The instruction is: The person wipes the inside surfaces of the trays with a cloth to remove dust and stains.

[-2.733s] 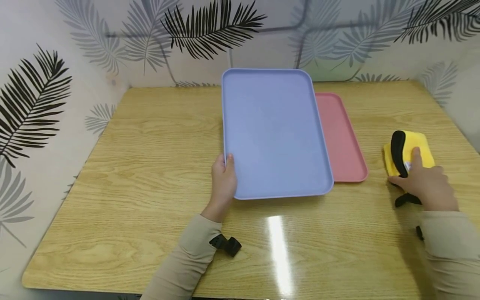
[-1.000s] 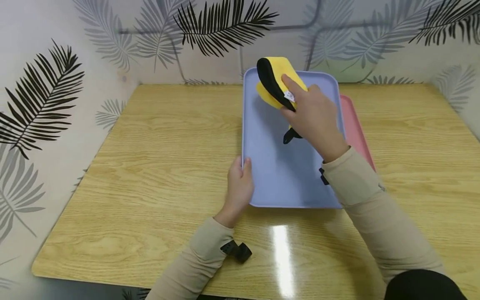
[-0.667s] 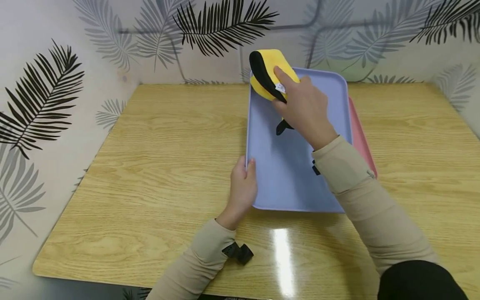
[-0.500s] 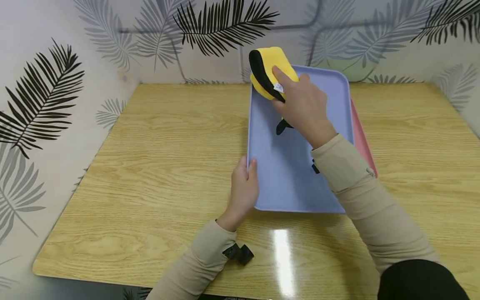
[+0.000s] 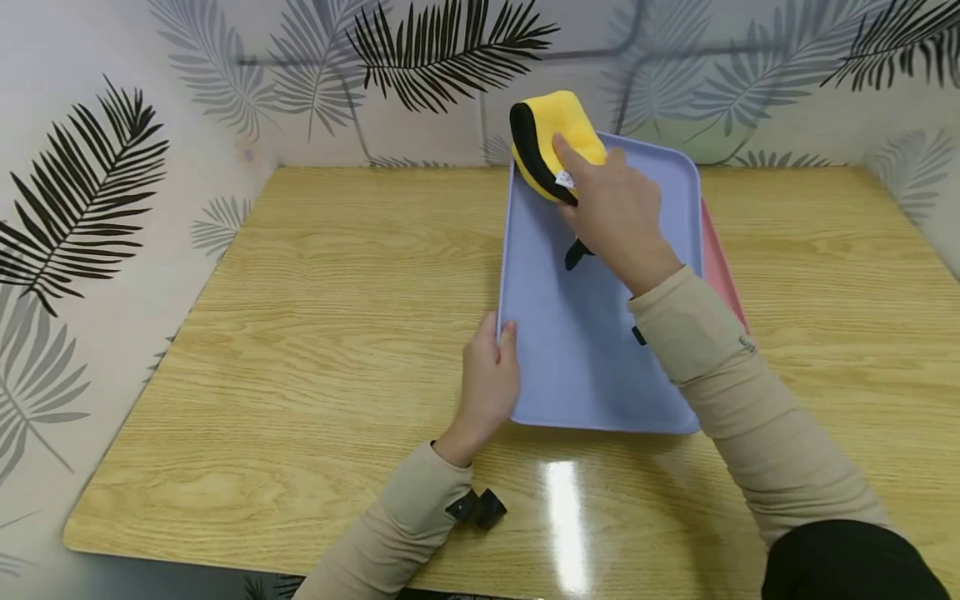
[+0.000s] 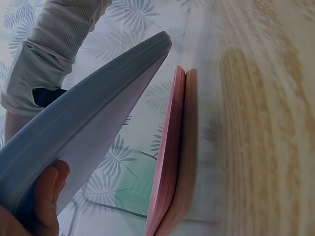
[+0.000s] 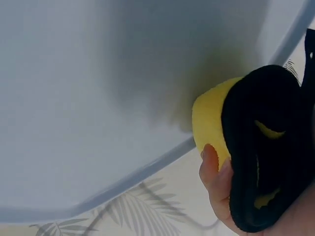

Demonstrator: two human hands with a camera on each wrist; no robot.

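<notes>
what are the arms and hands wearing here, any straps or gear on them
Both arms wear long beige, finely ribbed sleeves reaching the wrists. The left hand and right hand are bare, no gloves or rings visible. A black strap with a clip sits under each wrist, clearest at the left cuff.

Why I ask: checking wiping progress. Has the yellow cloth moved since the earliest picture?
Yes. The yellow cloth went from the table's right side to the blue tray's far corner.
</notes>
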